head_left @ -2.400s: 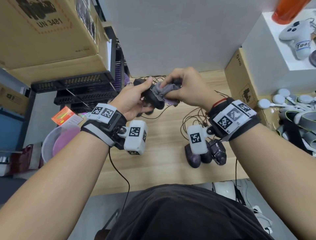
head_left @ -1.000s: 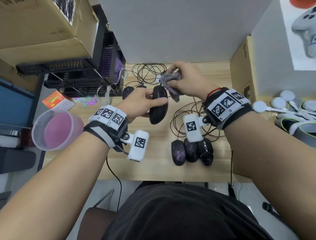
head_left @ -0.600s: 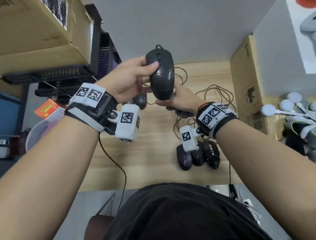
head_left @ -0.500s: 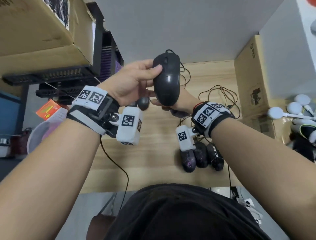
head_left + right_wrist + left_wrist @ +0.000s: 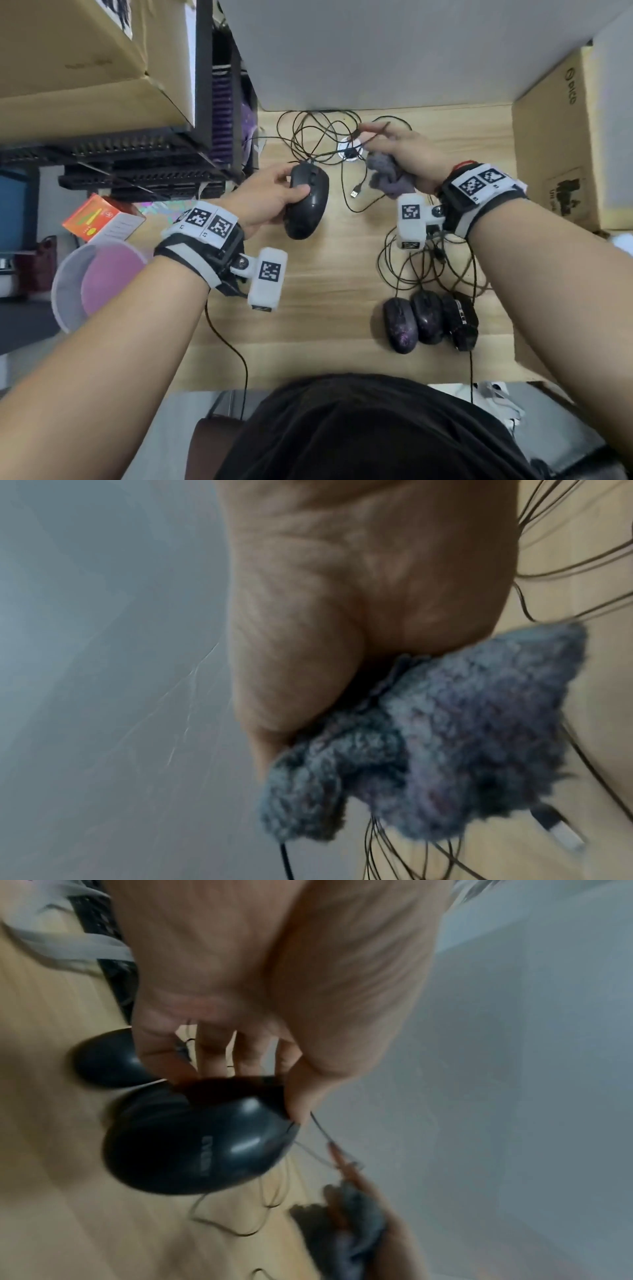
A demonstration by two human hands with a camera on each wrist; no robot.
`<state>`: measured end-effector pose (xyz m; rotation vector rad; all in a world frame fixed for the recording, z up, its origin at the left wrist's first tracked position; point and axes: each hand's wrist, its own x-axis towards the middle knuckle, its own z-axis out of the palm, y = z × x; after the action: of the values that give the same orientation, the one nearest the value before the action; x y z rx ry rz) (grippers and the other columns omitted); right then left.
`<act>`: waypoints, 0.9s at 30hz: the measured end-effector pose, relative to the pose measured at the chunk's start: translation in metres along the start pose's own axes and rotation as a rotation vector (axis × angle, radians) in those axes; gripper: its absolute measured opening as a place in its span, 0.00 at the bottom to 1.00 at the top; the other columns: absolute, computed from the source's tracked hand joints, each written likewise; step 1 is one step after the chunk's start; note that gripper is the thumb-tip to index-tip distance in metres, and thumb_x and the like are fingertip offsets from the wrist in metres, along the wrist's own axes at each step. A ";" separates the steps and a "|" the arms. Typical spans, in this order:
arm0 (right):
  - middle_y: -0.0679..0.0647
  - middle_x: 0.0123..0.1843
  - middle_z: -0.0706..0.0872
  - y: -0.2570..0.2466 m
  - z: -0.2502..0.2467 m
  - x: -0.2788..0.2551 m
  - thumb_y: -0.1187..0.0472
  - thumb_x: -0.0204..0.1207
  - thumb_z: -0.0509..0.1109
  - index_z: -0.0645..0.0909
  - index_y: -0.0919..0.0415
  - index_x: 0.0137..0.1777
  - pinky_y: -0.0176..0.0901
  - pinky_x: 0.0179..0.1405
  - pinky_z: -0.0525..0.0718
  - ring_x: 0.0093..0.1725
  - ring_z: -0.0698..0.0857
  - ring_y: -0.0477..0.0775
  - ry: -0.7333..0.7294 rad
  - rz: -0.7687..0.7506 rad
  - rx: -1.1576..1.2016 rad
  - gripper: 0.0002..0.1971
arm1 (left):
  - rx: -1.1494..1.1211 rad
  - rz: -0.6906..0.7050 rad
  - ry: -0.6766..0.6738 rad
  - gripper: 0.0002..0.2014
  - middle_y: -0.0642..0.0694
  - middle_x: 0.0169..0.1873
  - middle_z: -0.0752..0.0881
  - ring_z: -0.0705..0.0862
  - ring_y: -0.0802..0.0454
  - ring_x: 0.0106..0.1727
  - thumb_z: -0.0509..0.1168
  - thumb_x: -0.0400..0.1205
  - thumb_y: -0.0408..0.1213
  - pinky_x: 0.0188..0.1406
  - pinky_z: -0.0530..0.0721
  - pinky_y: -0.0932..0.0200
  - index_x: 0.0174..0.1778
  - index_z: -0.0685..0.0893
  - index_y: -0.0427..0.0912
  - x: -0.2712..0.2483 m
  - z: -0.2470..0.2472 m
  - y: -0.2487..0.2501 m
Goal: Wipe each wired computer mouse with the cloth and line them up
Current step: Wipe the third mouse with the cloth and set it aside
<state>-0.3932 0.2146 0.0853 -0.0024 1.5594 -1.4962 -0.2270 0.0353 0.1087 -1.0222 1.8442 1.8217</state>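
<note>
My left hand (image 5: 291,186) grips a black wired mouse (image 5: 306,202) by its front end, low over the wooden table (image 5: 325,274). The same mouse (image 5: 198,1139) fills the left wrist view, with another black mouse (image 5: 106,1061) lying behind it. My right hand (image 5: 375,135) holds the bunched grey cloth (image 5: 387,174) in its palm and pinches a thin cable with its fingertips. In the right wrist view the cloth (image 5: 428,750) hides the fingers. Three dark mice (image 5: 426,320) lie side by side near the front right edge.
Loose cables (image 5: 318,137) tangle at the back of the table, and a USB plug (image 5: 355,192) lies between my hands. Cardboard boxes (image 5: 85,68) and black racks (image 5: 137,164) stand left, a plastic cup (image 5: 99,281) and orange box (image 5: 102,216) beside them. A cardboard box (image 5: 561,137) stands right.
My left hand has lowered the black mouse from up in front of me down to the table. My right hand left the mouse's underside and now pinches a cable farther back.
</note>
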 end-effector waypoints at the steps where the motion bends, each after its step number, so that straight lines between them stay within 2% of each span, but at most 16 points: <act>1: 0.48 0.24 0.77 -0.005 -0.008 0.004 0.67 0.83 0.67 0.73 0.57 0.75 0.32 0.18 0.71 0.19 0.73 0.44 -0.008 -0.016 0.044 0.21 | -0.010 -0.029 0.026 0.19 0.52 0.46 0.88 0.84 0.60 0.40 0.66 0.88 0.32 0.38 0.77 0.59 0.75 0.80 0.50 0.009 0.002 -0.006; 3: 0.52 0.27 0.66 -0.014 -0.021 0.014 0.63 0.81 0.71 0.71 0.50 0.77 0.39 0.24 0.62 0.22 0.64 0.49 0.008 -0.107 0.149 0.26 | -0.011 -0.059 0.038 0.18 0.50 0.49 0.89 0.85 0.51 0.50 0.67 0.88 0.33 0.41 0.80 0.58 0.72 0.82 0.52 0.030 0.007 -0.018; 5: 0.57 0.29 0.57 -0.019 -0.025 0.021 0.57 0.81 0.71 0.67 0.46 0.79 0.43 0.26 0.53 0.25 0.55 0.52 0.023 -0.202 0.193 0.28 | 0.012 -0.049 0.046 0.14 0.51 0.50 0.89 0.85 0.47 0.56 0.69 0.87 0.35 0.47 0.82 0.54 0.64 0.84 0.56 0.048 0.016 -0.024; 7: 0.55 0.25 0.61 -0.021 -0.024 0.024 0.53 0.83 0.70 0.65 0.42 0.78 0.39 0.22 0.55 0.22 0.55 0.50 0.057 -0.254 0.146 0.26 | 0.014 -0.043 0.040 0.12 0.52 0.51 0.89 0.86 0.47 0.58 0.69 0.86 0.36 0.50 0.85 0.52 0.58 0.84 0.60 0.066 0.026 -0.024; 8: 0.55 0.24 0.63 -0.018 -0.023 0.024 0.53 0.83 0.69 0.65 0.42 0.77 0.36 0.20 0.58 0.21 0.57 0.49 0.093 -0.255 0.094 0.25 | 0.026 -0.036 0.035 0.12 0.52 0.52 0.89 0.86 0.47 0.60 0.70 0.86 0.36 0.53 0.86 0.51 0.60 0.84 0.60 0.073 0.031 -0.023; 10: 0.56 0.24 0.68 -0.003 -0.021 0.027 0.55 0.83 0.70 0.72 0.51 0.70 0.33 0.19 0.63 0.20 0.60 0.47 0.182 -0.195 -0.034 0.18 | 0.072 -0.015 0.046 0.14 0.51 0.54 0.89 0.86 0.47 0.60 0.71 0.84 0.39 0.62 0.86 0.46 0.64 0.85 0.58 0.087 0.038 -0.023; 12: 0.56 0.24 0.70 0.019 -0.022 0.028 0.56 0.81 0.71 0.77 0.59 0.57 0.32 0.19 0.64 0.21 0.60 0.47 0.190 -0.038 -0.132 0.10 | 0.101 0.002 0.082 0.12 0.50 0.55 0.90 0.86 0.45 0.61 0.73 0.78 0.43 0.66 0.85 0.39 0.57 0.86 0.60 0.103 0.045 -0.025; 13: 0.56 0.24 0.70 0.032 -0.024 0.027 0.55 0.81 0.72 0.77 0.60 0.52 0.31 0.19 0.64 0.20 0.59 0.47 0.156 0.055 -0.165 0.10 | 0.100 0.010 0.096 0.10 0.50 0.54 0.90 0.87 0.44 0.60 0.73 0.78 0.42 0.66 0.86 0.37 0.53 0.86 0.61 0.109 0.049 -0.025; 15: 0.55 0.22 0.69 0.057 -0.027 0.025 0.55 0.81 0.72 0.77 0.61 0.44 0.29 0.17 0.62 0.17 0.59 0.46 0.047 0.197 -0.209 0.11 | 0.111 0.016 0.109 0.10 0.50 0.50 0.90 0.89 0.41 0.58 0.71 0.81 0.37 0.63 0.87 0.36 0.53 0.85 0.58 0.123 0.057 -0.028; 18: 0.53 0.23 0.71 0.084 -0.024 0.027 0.55 0.78 0.76 0.73 0.54 0.28 0.31 0.15 0.64 0.16 0.65 0.48 -0.046 0.233 -0.282 0.20 | 0.219 0.017 0.104 0.11 0.47 0.46 0.90 0.90 0.40 0.54 0.71 0.82 0.39 0.59 0.89 0.35 0.60 0.87 0.51 0.135 0.066 -0.031; 21: 0.48 0.21 0.78 0.093 -0.021 0.035 0.50 0.73 0.80 0.74 0.52 0.23 0.32 0.12 0.68 0.15 0.73 0.45 0.043 0.195 -0.415 0.22 | 0.352 0.014 0.131 0.12 0.47 0.44 0.90 0.90 0.39 0.51 0.71 0.80 0.44 0.56 0.90 0.37 0.58 0.89 0.47 0.140 0.070 -0.033; 24: 0.53 0.23 0.82 0.097 -0.019 0.040 0.48 0.71 0.80 0.72 0.53 0.21 0.34 0.15 0.68 0.15 0.72 0.53 0.048 0.237 -0.419 0.24 | 0.527 0.026 0.149 0.14 0.42 0.55 0.90 0.87 0.40 0.58 0.71 0.83 0.42 0.62 0.86 0.43 0.62 0.87 0.42 0.138 0.072 -0.033; 27: 0.54 0.22 0.80 0.101 -0.016 0.042 0.45 0.69 0.81 0.69 0.54 0.24 0.37 0.18 0.70 0.15 0.71 0.53 0.071 0.277 -0.428 0.26 | 0.641 0.032 0.155 0.17 0.38 0.62 0.86 0.84 0.39 0.64 0.71 0.83 0.41 0.67 0.82 0.45 0.66 0.83 0.39 0.136 0.070 -0.036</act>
<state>-0.3686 0.2284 -0.0211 0.0189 1.8288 -0.9403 -0.3106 0.0731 -0.0190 -0.8975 2.3164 1.0476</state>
